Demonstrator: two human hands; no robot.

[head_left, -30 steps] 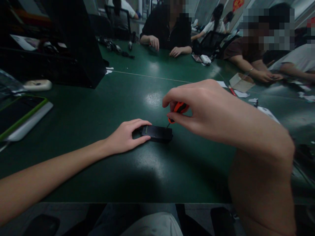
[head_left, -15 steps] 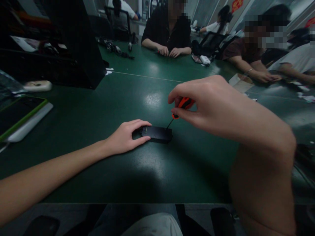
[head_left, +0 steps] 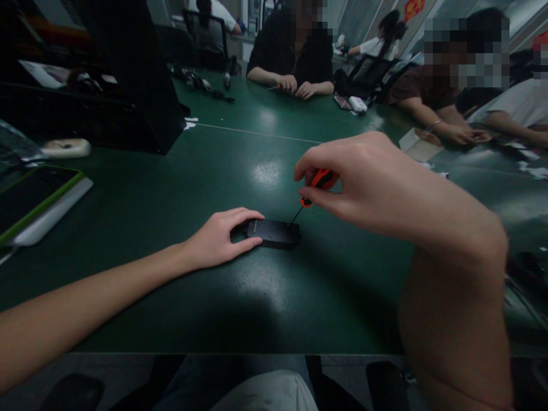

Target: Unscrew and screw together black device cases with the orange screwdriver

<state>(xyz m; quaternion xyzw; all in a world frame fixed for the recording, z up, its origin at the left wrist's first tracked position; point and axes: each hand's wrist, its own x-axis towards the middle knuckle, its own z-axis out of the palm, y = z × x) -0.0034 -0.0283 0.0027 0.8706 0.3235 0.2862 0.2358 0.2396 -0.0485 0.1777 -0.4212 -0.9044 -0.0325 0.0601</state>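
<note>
A small black box-shaped device [head_left: 276, 233] lies flat on the green tabletop [head_left: 252, 154]. My left hand [head_left: 222, 237] grips its left end, thumb on the near side and fingers on the far side. In my right hand [head_left: 342, 177] is a screwdriver [head_left: 324, 178] with an orange and black handle. Its thin shaft slants down to the left, and the tip meets the device's top face near the far right corner. What exactly lies under the tip is too small to make out.
On the left are a green-edged phone [head_left: 43, 197], a cream-coloured object [head_left: 66, 148] and a tall black stand [head_left: 141, 85]. Black cables [head_left: 199, 83] lie at the back. Across the table a person [head_left: 291, 63] holds a tool; another person sits at right near an open box [head_left: 419, 144].
My hands, the screwdriver and the device keep almost the same places; my right wrist has shifted slightly left. The person opposite has moved their hands a little.
</note>
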